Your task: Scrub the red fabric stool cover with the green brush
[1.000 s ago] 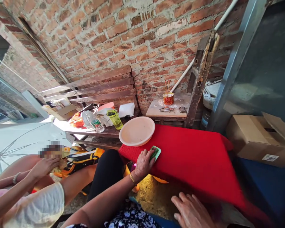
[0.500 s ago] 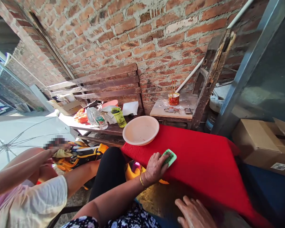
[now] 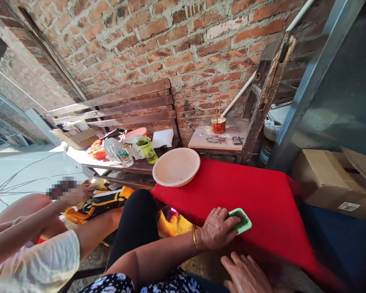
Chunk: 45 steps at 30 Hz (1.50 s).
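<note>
My left hand (image 3: 219, 229), with a gold bangle at its wrist, grips a light green brush (image 3: 243, 221) by its left end. Dark bristles or a dark patterned face shows on the brush, partly covered by my fingers. It lies against the red cloth (image 3: 268, 191) spread over the table in front of me. My right hand (image 3: 247, 273) rests at the cloth's near edge, closer to my body, fingers spread and nothing visible in it. A pale pink basin (image 3: 176, 167) stands on the cloth's far left corner.
Behind the basin, a wooden bench (image 3: 128, 109) carries a green bottle (image 3: 148, 150), a clear plastic bottle (image 3: 123, 156) and bags. A small wooden table (image 3: 198, 138) holds a red tin (image 3: 218, 125) and padlocks. Cardboard box (image 3: 323, 171) at right; another person sits left.
My left hand has slid the brush rightward and a little nearer to me across the red cloth. My right hand stays about where it was. The seated person's hand has shifted.
</note>
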Motion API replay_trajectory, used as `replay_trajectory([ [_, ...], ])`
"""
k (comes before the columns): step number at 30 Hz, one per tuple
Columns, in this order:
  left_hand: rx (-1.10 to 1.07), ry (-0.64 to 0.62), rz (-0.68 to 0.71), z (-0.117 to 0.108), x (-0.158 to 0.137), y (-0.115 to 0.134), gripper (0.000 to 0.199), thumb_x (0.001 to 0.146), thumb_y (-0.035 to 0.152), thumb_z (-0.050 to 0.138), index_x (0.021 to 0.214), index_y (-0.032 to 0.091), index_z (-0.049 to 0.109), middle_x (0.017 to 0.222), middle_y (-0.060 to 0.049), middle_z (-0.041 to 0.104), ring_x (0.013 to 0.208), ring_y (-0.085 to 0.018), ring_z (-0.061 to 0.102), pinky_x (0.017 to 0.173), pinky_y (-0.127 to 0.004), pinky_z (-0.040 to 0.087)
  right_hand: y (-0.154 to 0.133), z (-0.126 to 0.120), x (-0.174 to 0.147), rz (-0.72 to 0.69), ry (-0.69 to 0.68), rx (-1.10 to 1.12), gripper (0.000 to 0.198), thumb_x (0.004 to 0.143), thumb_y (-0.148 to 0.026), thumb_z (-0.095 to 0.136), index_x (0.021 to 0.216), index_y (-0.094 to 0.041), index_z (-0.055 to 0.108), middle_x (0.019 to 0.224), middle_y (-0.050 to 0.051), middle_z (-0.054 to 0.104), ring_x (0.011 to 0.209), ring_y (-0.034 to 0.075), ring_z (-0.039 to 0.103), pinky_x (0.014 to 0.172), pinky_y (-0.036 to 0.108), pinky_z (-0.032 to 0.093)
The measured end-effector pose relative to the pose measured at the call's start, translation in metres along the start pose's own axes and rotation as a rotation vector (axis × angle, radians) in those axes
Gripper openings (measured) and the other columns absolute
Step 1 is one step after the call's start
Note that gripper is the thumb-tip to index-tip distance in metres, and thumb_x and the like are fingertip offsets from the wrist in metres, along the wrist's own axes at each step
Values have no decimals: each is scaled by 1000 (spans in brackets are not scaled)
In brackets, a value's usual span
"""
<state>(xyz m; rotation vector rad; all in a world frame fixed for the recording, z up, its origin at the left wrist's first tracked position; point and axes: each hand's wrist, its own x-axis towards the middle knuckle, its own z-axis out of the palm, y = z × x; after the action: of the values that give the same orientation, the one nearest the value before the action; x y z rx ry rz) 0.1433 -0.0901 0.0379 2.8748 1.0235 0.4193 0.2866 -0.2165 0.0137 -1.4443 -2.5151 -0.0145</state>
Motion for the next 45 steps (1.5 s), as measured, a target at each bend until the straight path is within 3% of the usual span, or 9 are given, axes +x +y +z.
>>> replay_trajectory([
  [3,-47,3,62,-3,3,7,43,98,45,63,136,26,57,105,-7,61,91,-23,58,82,-37,51,-2,7,-1,68,-68,18,39,66,-13,67,102,-27,73,95,4,78,79,24,73,76,35,56],
  [7,-20,30,-145,-17,9,-27,43,99,35,62,139,23,56,108,-8,63,94,-24,58,87,-38,51,2,-5,-5,-12,-15,76,47,77,-15,61,121,-28,69,110,7,77,90,24,73,85,35,54],
  [11,72,-10,-317,-21,15,-51,39,97,30,65,135,23,61,107,-9,63,97,-26,59,87,-39,52,3,-13,-5,39,-53,86,40,81,-14,57,117,-27,71,108,8,77,88,26,74,82,37,53],
  [16,97,-20,-127,-5,21,-11,42,100,37,61,140,26,56,109,-9,61,96,-25,58,84,-38,51,0,-3,-7,75,-87,81,44,83,-12,54,121,-27,71,114,10,76,95,28,73,88,39,52],
  [22,9,-74,197,5,30,33,44,99,52,60,138,31,58,106,-6,60,93,-23,59,83,-36,51,-11,-1,0,194,-194,125,39,77,-9,57,107,-27,74,98,6,76,94,27,71,88,38,52],
  [30,38,-85,-160,-11,52,-4,41,99,38,63,138,25,59,111,-9,63,99,-25,58,89,-39,51,-25,38,-1,189,-237,136,37,77,-23,67,113,-29,75,112,8,76,99,27,71,97,39,51],
  [33,71,-111,-116,-6,55,8,42,100,40,60,140,26,58,113,-9,63,99,-26,58,88,-39,51,-28,38,3,204,-293,177,38,77,-22,67,113,-27,76,115,9,75,105,28,70,102,39,50],
  [40,-46,-168,275,2,53,55,46,100,52,59,141,31,56,115,-7,61,98,-24,60,91,-38,51,-34,-1,16,249,-369,297,35,77,-14,64,109,-22,76,112,11,75,104,28,68,94,36,52],
  [45,-78,-132,123,-2,71,48,46,100,46,61,142,28,55,115,-7,61,102,-25,60,97,-41,51,-31,-22,8,168,-252,280,25,82,-21,68,105,-26,76,108,6,76,101,26,69,99,37,51],
])
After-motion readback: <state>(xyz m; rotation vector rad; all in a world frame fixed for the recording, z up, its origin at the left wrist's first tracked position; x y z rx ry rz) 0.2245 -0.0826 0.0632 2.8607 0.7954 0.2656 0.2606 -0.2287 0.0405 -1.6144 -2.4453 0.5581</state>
